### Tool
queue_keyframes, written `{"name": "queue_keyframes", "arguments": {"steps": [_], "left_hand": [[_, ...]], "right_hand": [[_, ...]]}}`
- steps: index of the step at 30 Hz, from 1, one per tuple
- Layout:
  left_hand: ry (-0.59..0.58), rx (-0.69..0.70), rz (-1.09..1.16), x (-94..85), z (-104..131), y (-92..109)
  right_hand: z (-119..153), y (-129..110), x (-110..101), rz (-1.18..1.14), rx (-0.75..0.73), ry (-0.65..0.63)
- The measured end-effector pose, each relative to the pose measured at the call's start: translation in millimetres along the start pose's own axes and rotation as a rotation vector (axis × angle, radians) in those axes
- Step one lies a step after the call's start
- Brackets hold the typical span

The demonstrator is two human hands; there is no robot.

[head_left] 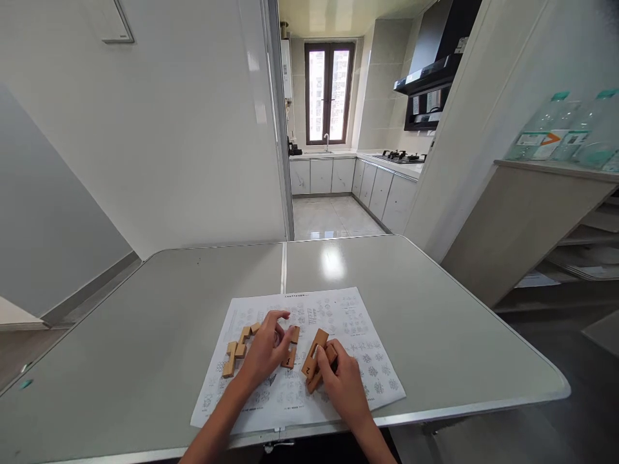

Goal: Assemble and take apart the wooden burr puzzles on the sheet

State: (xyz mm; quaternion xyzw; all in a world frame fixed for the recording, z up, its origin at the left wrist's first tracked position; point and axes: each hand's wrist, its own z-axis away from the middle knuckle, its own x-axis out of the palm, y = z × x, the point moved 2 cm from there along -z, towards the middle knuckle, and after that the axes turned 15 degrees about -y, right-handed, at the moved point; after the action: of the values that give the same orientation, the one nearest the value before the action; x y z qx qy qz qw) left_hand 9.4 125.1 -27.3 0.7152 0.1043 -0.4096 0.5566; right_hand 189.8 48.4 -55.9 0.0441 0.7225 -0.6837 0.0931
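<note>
My right hand (344, 381) is closed round a small cluster of notched wooden puzzle pieces (316, 351); one carries a printed "2". The pieces lean together at an angle over the printed sheet (261, 412). My left hand (264, 354) is curved over the sheet, thumb and index finger apart, and I see nothing between them. Its thumb tip is close to a notched wooden piece marked "3" (289, 358); whether they touch I cannot tell. Left of that hand lie several more notched wooden pieces (232, 357), partly hidden by its fingers.
The paper, covered in small line diagrams, lies at the front of a pale folding table (435, 348) with a metal edge and a centre seam. Plastic bottles (546, 129) stand on a shelf unit (532, 212) at right. Beyond the table, a doorway opens onto a kitchen.
</note>
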Motion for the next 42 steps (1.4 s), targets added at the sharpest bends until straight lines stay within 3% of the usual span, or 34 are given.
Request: {"name": "queue_keyframes", "arguments": {"steps": [5,9,14,21,31,42], "left_hand": [[0.019,0.003,-0.229,10.7,16.0,6.6],[0.044,-0.075,-0.398,20.3,28.0,9.3],[0.055,-0.146,-0.452,22.1,34.3,9.5],[0.073,-0.139,-0.349,17.5,41.3,7.9],[0.012,-0.194,0.24,16.5,63.6,17.6],[0.058,-0.197,0.312,27.5,68.1,23.5]], "right_hand": [[-1.0,4.7,-0.7,0.067,0.021,0.092],[-1.5,8.2,-0.6,0.121,0.029,0.105],[-1.2,6.9,-1.2,0.137,0.029,0.095],[-2.0,7.3,-1.0,0.149,0.054,0.096],[-1.3,5.8,-2.3,0.112,0.013,0.082],[-1.4,5.8,-3.4,0.112,0.023,0.037]]}}
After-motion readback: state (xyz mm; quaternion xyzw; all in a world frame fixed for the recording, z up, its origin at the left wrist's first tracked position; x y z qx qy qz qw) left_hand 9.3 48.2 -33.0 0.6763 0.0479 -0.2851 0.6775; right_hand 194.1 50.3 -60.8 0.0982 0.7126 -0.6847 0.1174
